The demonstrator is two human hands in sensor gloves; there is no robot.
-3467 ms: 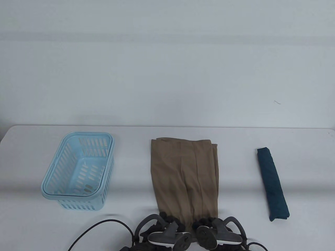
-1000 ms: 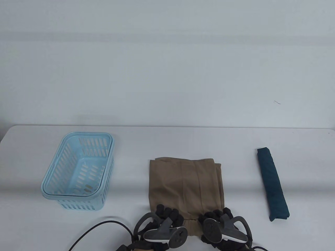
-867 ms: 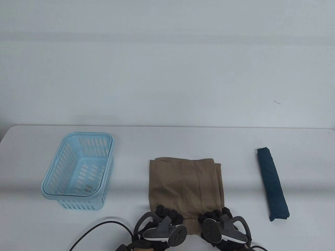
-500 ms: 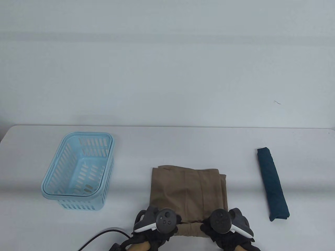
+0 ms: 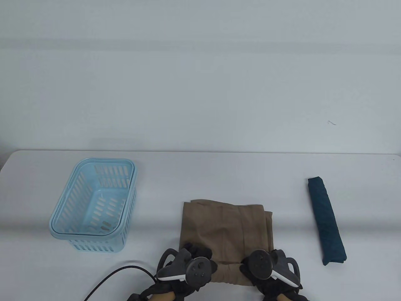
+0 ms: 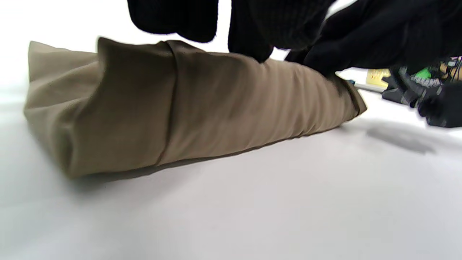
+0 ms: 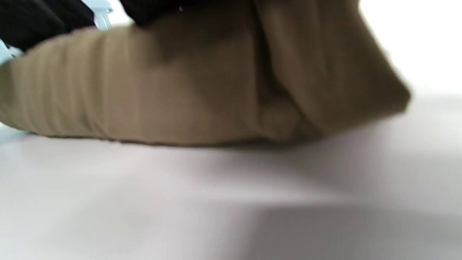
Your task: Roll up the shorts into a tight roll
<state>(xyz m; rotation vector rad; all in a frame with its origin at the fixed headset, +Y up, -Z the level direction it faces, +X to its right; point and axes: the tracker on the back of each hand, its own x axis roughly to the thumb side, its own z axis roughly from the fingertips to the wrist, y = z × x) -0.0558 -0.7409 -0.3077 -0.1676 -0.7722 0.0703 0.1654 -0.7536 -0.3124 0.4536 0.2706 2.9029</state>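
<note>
The tan shorts (image 5: 225, 229) lie flat on the white table, with their near end wound into a roll (image 5: 230, 273) along the front edge. My left hand (image 5: 191, 260) rests on the roll's left end, fingers curled over the cloth. My right hand (image 5: 266, 263) rests on the roll's right end. In the left wrist view the roll (image 6: 202, 104) fills the frame with my gloved fingers (image 6: 281, 32) pressing on top of it. In the right wrist view the roll (image 7: 202, 90) is close and blurred, with glove fingers (image 7: 39, 14) over its top edge.
A light blue slotted basket (image 5: 94, 203) stands at the left. A dark teal folded cloth (image 5: 326, 221) lies at the right. A black cable (image 5: 119, 276) runs along the front edge at the left of my hands.
The roll at the near end has grown and the flat part of the shorts has shortened, its far edge drawn toward me. Both hands have turned over the roll and shifted their hold.
</note>
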